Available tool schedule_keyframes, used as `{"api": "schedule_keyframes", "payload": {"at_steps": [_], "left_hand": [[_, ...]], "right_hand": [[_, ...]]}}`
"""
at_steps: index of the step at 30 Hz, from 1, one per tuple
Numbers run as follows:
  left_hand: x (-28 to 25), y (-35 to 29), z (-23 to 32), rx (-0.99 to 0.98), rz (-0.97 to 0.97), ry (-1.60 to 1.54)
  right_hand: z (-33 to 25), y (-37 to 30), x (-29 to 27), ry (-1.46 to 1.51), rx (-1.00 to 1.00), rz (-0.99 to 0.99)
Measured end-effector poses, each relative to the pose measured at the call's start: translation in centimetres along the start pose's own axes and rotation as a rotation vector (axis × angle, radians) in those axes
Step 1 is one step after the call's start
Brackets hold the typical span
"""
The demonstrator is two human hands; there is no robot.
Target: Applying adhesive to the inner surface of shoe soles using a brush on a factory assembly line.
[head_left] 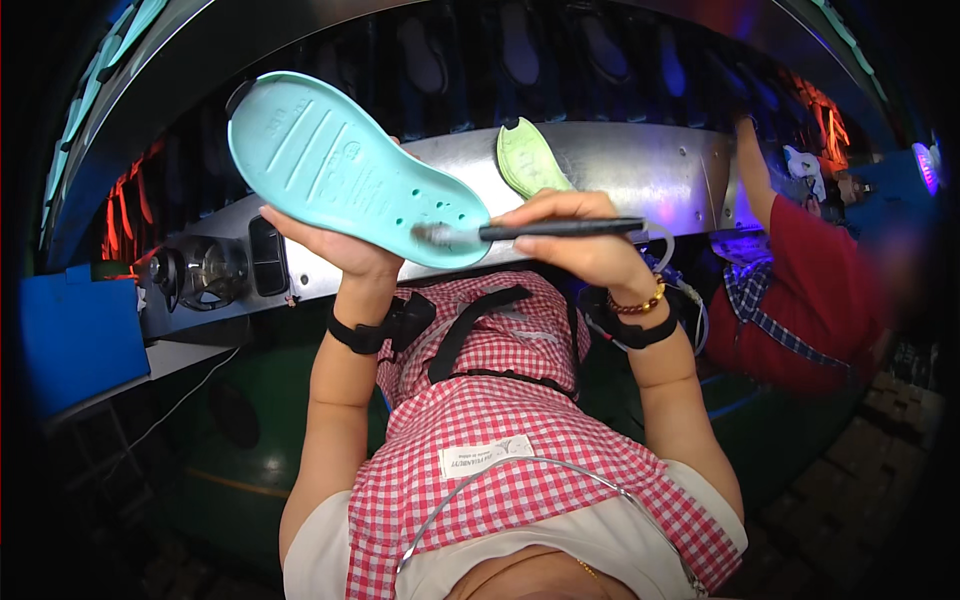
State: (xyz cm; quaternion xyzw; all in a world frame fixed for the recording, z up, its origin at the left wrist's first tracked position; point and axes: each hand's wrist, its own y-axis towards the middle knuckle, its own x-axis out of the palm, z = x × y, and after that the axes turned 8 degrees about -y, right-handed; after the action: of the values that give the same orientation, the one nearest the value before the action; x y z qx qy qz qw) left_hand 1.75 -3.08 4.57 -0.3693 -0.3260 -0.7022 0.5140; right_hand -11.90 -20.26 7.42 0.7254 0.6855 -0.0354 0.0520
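My left hand (345,248) holds up a turquoise shoe sole (345,165) from beneath, its thumb side showing below the edge and most fingers hidden behind it. The sole lies tilted, wide end at upper left, with ribs and several small holes on its face. Closed around the black handle of a brush (560,228) is my right hand (585,240). The brush's bristles touch the sole near its narrower end, close to the holes, and look slightly blurred. Behind my right hand, a light green sole (530,158) rests on the metal ledge.
A metal ledge (640,150) runs across in front of me, with a row of dark soles (520,50) beyond it. At left are a dark transparent jug (208,272), a black tray (268,255) and a blue box (80,340). A co-worker in red (800,290) is at the right.
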Motion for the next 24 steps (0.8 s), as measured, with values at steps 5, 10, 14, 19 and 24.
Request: {"api": "schedule_keyframes", "payload": {"at_steps": [5,10,14,19,24], "left_hand": [[1.5,-0.4,0.9,-0.133,-0.243,-0.122],[2.7,-3.0,-0.2,-0.377,0.067,-0.218],[0.4,-2.6,-0.4,-0.584,-0.047,-0.067],[-1.4,-1.5,0.2,-0.740,-0.269,-0.169],[0.0,-0.9,1.3,-1.005,-0.153,-0.184]], "right_hand": [[1.4,0.3,0.3,0.300,-0.144,-0.087],[0.9,0.3,2.5,0.786,0.057,0.130],[-1.0,-0.8,2.3,0.110,0.016,-0.005],[-2.0,-0.7,1.1,-0.149,-0.090,0.023],[-3.1,-0.1,-0.1,-0.158,-0.351,-0.384]]}}
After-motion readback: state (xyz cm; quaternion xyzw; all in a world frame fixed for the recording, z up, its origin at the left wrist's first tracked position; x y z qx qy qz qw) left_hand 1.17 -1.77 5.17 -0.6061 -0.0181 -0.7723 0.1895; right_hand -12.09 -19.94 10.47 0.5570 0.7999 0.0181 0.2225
